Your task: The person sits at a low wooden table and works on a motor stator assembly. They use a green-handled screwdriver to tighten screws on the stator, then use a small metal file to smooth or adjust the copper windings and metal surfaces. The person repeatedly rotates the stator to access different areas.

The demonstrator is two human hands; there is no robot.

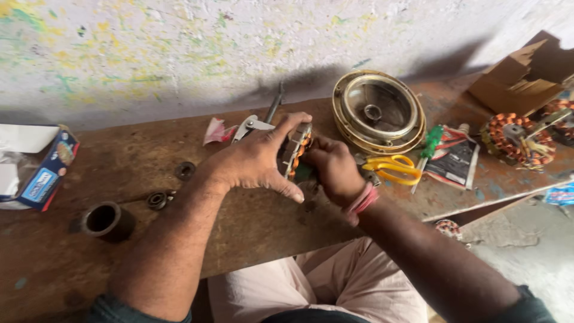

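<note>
The left hand (257, 160) is closed over a motor winding (297, 151) with orange copper coils, gripping it from the top. The right hand (335, 167) holds the same winding from the other side, fingers curled. The winding stands on edge on the brown table (251, 221), near the middle. Yellow scissors (394, 168) lie just beside the right hand, and a round metal cover (378, 112) is behind them.
</note>
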